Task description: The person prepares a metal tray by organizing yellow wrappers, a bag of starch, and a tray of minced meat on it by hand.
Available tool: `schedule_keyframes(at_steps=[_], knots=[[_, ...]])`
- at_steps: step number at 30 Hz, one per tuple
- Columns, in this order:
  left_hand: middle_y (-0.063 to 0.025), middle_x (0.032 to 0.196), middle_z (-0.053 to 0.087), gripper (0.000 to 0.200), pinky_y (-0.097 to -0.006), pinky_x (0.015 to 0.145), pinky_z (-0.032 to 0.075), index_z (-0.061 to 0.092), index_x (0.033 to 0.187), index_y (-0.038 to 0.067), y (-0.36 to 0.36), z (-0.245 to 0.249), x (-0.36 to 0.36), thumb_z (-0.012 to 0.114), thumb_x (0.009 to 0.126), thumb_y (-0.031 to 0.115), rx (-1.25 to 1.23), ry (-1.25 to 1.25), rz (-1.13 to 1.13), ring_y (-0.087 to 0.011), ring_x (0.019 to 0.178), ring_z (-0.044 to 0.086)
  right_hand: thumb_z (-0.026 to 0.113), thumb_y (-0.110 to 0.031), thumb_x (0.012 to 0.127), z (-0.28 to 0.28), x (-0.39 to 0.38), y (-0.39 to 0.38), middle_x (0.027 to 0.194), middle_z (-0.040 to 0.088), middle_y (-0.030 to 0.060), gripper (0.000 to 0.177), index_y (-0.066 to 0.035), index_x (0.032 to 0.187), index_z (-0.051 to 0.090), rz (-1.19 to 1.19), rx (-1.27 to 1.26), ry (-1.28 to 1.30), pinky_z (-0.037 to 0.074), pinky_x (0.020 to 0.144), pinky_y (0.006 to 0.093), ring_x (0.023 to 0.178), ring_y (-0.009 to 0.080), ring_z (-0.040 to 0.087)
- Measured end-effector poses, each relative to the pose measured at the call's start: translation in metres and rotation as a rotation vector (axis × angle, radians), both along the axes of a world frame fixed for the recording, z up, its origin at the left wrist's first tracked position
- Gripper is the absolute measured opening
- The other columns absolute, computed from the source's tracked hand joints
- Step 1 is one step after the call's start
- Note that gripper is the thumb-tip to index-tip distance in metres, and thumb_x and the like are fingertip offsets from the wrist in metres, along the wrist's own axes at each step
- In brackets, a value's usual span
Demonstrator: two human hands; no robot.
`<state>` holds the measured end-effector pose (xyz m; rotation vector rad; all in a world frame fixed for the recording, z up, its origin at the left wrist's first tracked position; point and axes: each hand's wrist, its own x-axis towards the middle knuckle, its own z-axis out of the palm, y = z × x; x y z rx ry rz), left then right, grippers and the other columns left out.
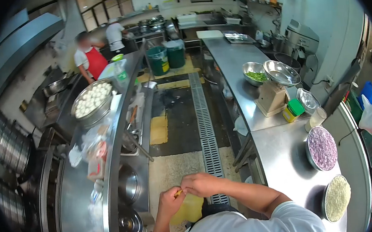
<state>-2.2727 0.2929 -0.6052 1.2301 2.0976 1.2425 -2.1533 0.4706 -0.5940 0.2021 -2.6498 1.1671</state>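
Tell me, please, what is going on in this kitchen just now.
Someone is standing in the aisle with both hands together in front of them. The left hand pinches a small yellow item, too small to identify, and the right hand meets it there. On the right counter, purple chopped food and pale food fill two bowls. A person in a red apron stands beyond the left counter, near a pan of round white pieces.

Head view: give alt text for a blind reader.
The left hand and right hand meet at something yellow above a kitchen floor. Filled metal bowls stand on the right counter, a large pan of white balls on the left counter; two people beyond.
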Motion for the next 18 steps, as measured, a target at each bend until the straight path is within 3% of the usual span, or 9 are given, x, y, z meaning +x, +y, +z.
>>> schedule_keyframes(at_steps=[4,8,13,18], knots=[[-0.0169,0.075,0.069,0.021,-0.0346,0.063,0.051,0.072,0.096,0.0,0.133,0.01,-0.06,0.075,0.093,0.02,0.123,-0.132,-0.246,-0.0242,0.065,0.064,0.065,-0.01,0.093,0.022,-0.04,0.115,0.098,0.064,0.0132,0.011,-0.004,0.1,0.06,-0.104,0.023,0.076,0.053,0.078,0.0482,0.094,0.0387,0.065],[-0.0169,0.081,0.072,0.028,-0.0379,0.07,0.053,0.072,0.098,0.0,0.249,0.007,-0.125,0.068,0.098,0.027,-0.146,-0.013,-0.439,-0.0278,0.072,0.068,0.065,-0.009,0.094,0.024,-0.078,0.222,0.101,0.066,0.0135,0.013,-0.004,0.106,0.064,-0.195,0.006,0.095,0.054,0.079,0.0468,0.096,0.0382,0.066],[-0.0188,0.087,0.073,0.031,-0.0444,0.07,0.054,0.071,0.101,0.001,0.391,0.011,-0.19,0.064,0.1,0.032,-0.137,0.025,-0.463,-0.039,0.08,0.071,0.064,-0.007,0.097,0.005,-0.146,0.364,0.105,0.071,0.0156,0.017,-0.005,0.113,0.067,-0.351,-0.194,0.125,0.057,0.076,0.0431,0.092,0.0377,0.07],[-0.0189,0.087,0.073,0.031,-0.0459,0.071,0.054,0.07,0.101,0.001,0.507,0.022,-0.257,0.063,0.1,0.031,-0.126,0.064,-0.281,-0.0404,0.083,0.071,0.072,-0.015,0.095,0.021,-0.237,0.505,0.089,0.072,0.0121,0.014,-0.006,0.105,0.069,-0.259,-0.212,0.239,0.056,0.066,0.0395,0.074,0.0332,0.071]])
